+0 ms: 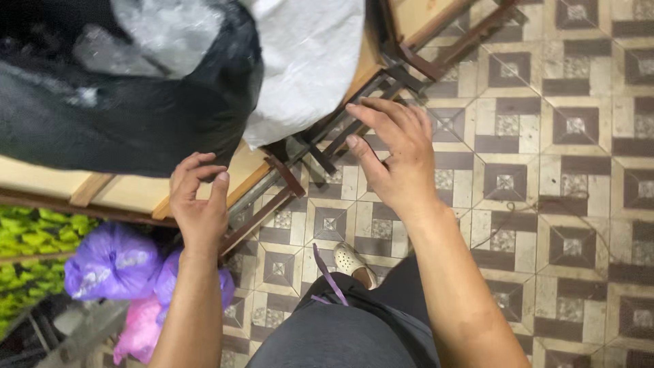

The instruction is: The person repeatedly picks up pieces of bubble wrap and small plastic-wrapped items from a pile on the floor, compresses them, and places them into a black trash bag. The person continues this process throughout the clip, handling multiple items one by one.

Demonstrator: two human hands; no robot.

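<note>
Left hand (199, 197) hovers half-curled and empty at the wooden table (136, 194) edge below the black bag (129, 102), right hand (398, 153) spread open, grasping nothing; a firm two-handed hold low on the bag seems advisable.

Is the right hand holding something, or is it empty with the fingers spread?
Empty. The right hand hovers palm down, fingers spread, over the tiled floor beside the wooden table; nothing sits between its fingers.

The black bag (122, 102) and white sack (306, 61) run past the top edge.
</note>
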